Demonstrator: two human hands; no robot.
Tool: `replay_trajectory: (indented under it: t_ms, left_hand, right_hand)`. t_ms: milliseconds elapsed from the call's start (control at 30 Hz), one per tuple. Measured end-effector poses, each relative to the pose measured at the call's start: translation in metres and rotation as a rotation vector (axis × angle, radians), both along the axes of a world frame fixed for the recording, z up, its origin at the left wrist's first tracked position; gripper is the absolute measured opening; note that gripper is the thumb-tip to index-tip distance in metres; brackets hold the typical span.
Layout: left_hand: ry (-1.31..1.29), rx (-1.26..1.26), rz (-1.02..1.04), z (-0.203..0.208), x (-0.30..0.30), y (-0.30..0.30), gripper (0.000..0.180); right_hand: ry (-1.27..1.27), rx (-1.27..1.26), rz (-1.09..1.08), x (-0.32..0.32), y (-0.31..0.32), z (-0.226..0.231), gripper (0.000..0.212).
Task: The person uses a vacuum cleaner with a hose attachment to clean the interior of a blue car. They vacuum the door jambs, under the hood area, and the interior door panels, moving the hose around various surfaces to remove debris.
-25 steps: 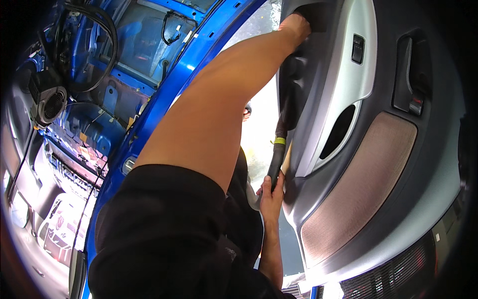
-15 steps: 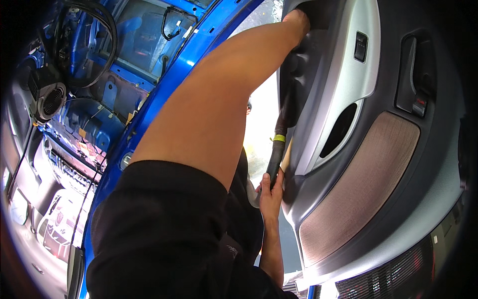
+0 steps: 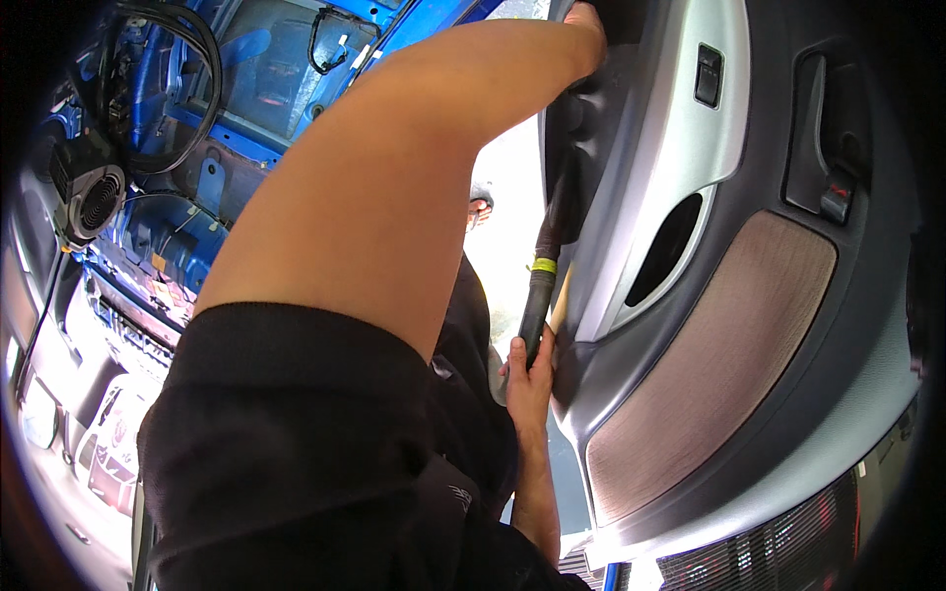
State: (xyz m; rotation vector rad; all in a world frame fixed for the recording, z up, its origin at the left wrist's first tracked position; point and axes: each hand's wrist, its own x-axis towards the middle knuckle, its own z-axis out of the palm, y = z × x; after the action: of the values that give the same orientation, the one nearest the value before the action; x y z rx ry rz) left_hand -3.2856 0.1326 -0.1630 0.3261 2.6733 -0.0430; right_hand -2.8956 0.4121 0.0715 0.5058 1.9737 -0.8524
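Note:
A car door trim panel (image 3: 709,384) in grey, silver and brown fabric stands on the right. My left arm reaches across to its far end, where my left hand (image 3: 586,25) is against the dark door edge; its fingers are mostly hidden. Lower down, my right hand (image 3: 530,379) is closed around the lower end of a black vacuum hose (image 3: 537,300) with a yellow band. From that hand the tube runs up along the panel's dark edge, and its far end cannot be made out. A grey hose piece (image 3: 498,374) shows beside my right hand.
On the left is a blue car body (image 3: 241,148) with bare metal and loose wiring. A black cable loop (image 3: 212,94) and a black round-vented part (image 3: 99,197) hang there. A foot (image 3: 480,211) shows on the bright floor. A dark grille (image 3: 769,542) lies lower right.
My left arm and sleeve have shifted slightly left and up in the picture. The right hand and hose have moved a little up and left. The foot shows more now.

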Motion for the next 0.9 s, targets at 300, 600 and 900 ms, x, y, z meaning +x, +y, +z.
replay_trajectory:
  t_ms: [300,600,900]
  left_hand:
    - [0.017,0.075,0.002,0.034,-0.001,-0.007,0.037]
    - [-0.052,0.472,0.091,0.147,0.029,-0.082,0.041]
    - [-0.434,1.747,1.005,0.135,0.183,-0.172,0.048]
  right_hand:
    - [0.055,0.001,-0.019,0.003,0.000,-0.001,0.054]
    - [0.159,-0.049,-0.090,0.016,0.000,-0.003,0.053]
    - [0.024,0.173,-0.195,0.007,-0.025,0.014,0.044]
